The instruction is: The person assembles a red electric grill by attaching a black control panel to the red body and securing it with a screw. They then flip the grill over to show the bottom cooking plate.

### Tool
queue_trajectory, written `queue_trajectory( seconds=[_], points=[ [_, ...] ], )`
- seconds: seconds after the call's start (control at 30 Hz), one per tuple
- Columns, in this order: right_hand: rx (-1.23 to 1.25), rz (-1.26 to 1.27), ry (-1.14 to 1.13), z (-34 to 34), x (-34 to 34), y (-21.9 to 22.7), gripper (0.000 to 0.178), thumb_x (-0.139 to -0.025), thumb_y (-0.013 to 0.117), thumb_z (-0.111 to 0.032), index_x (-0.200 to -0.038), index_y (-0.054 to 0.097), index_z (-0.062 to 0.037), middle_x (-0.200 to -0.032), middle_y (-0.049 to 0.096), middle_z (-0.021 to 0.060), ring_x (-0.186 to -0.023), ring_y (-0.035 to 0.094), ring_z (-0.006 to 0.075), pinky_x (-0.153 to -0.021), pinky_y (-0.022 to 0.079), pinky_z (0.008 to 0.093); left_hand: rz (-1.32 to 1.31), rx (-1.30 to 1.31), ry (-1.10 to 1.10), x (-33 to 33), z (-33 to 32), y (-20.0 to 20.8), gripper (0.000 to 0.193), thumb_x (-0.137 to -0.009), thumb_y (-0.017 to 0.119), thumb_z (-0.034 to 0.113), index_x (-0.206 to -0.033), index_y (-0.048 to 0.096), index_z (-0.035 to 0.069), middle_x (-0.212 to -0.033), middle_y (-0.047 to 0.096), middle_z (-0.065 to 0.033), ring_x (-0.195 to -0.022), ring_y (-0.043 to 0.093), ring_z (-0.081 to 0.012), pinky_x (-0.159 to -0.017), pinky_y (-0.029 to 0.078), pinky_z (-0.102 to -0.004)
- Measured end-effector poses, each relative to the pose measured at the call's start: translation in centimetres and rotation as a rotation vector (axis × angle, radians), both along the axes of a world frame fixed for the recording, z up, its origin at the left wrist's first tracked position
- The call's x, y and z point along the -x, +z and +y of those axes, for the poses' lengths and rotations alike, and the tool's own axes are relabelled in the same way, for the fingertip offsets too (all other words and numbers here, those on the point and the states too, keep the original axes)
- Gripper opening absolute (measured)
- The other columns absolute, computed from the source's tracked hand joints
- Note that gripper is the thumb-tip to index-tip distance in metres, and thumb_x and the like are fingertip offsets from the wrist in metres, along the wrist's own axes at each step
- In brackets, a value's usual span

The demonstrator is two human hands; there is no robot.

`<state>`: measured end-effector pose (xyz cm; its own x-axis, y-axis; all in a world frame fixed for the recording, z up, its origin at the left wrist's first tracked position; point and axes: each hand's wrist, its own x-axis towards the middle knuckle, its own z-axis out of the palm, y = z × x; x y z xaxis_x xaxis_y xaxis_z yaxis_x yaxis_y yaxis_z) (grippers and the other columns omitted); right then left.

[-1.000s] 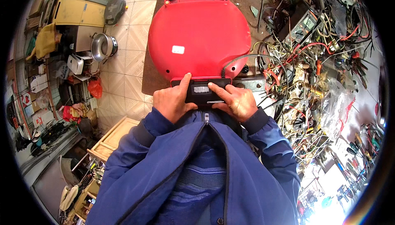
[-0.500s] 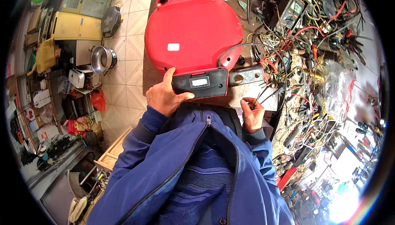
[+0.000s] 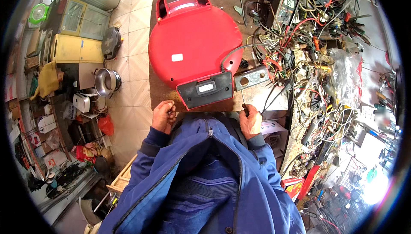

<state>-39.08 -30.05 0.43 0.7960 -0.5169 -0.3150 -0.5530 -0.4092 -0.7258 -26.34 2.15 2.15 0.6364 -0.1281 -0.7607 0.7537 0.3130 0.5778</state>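
Note:
A red rounded appliance (image 3: 197, 41) with a hinge-like frame at its far end lies on the wooden table. At its near end is a black panel (image 3: 205, 97) with a white label. My left hand (image 3: 163, 116) is off the appliance, just left of the panel at the table's front edge; its fingers are curled together, and anything inside them is hidden. Near the same edge, right of the panel, my right hand (image 3: 251, 120) pinches a thin rod (image 3: 243, 98) that points away from me. The rod's handle, if any, is hidden.
A metal plate with holes (image 3: 251, 78) lies beside the panel, and a black cord (image 3: 267, 45) curves from the appliance. Tangled wires and tools (image 3: 317, 71) crowd the right side, with a multimeter (image 3: 286, 8) among them. A steel pot (image 3: 107, 83) stands on the left.
My left hand has let go of the panel's corner and drawn back, its fingers curling. The right hand has moved left, nearer the panel. The appliance sits slightly turned.

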Motion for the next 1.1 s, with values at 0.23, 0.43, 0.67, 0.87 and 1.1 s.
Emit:
queue_trajectory(
  seconds=[0.23,0.43,0.67,0.87,1.1],
  points=[
    [-0.433,-0.013,-0.302,-2.7,0.7,-3.9,0.025,-0.100,0.066,-0.013,-0.114,0.074,0.0056,-0.081,0.071,0.0060,-0.067,0.063,0.0109,-0.061,0.051,0.0297,-0.072,0.115,-0.034,-0.8,-0.1,0.2,0.022,-0.094,0.051,-0.006,-0.110,0.063,0.001,-0.102,0.070,-0.0135,-0.086,0.071,-0.0224,-0.074,0.061,-0.0325],
    [-0.503,-0.124,-0.402,-6.5,-3.5,-2.5,0.038,-0.101,0.064,-0.011,-0.133,0.064,0.0098,-0.093,0.072,0.0098,-0.067,0.063,0.0118,-0.059,0.053,0.0282,-0.080,0.206,-0.021,-1.8,1.2,2.2,0.028,-0.097,0.047,-0.008,-0.118,0.062,0.000,-0.118,0.071,-0.0183,-0.100,0.075,-0.0266,-0.088,0.066,-0.0380],
    [-0.478,-0.240,-0.273,-9.3,-9.3,-1.3,0.035,-0.104,0.064,-0.009,-0.136,0.065,0.0040,-0.086,0.069,0.0054,-0.062,0.062,0.0103,-0.055,0.051,0.0280,-0.144,0.310,-0.070,-6.6,-2.9,5.8,0.029,-0.095,0.046,-0.010,-0.115,0.065,0.000,-0.121,0.071,-0.0189,-0.109,0.072,-0.0301,-0.097,0.061,-0.0432],
    [-0.534,-0.206,-0.209,-9.1,-9.4,-1.9,0.038,-0.103,0.066,-0.013,-0.135,0.065,0.0078,-0.087,0.072,0.0078,-0.066,0.064,0.0111,-0.058,0.051,0.0283,-0.268,0.391,-0.245,-14.0,-11.4,7.6,0.042,-0.092,0.046,-0.011,-0.129,0.066,-0.004,-0.133,0.070,-0.0225,-0.128,0.067,-0.0377,-0.108,0.057,-0.0422],
    [-0.469,-0.111,-0.285,-8.4,-5.0,0.0,0.031,-0.104,0.066,-0.015,-0.127,0.070,0.0045,-0.082,0.073,0.0093,-0.066,0.067,0.0134,-0.061,0.055,0.0322,-0.448,0.194,-0.415,-29.9,-25.4,2.8,0.019,-0.097,0.059,-0.003,-0.114,0.067,-0.001,-0.116,0.073,-0.0156,-0.109,0.072,-0.0297,-0.098,0.060,-0.0416]
  ],
)
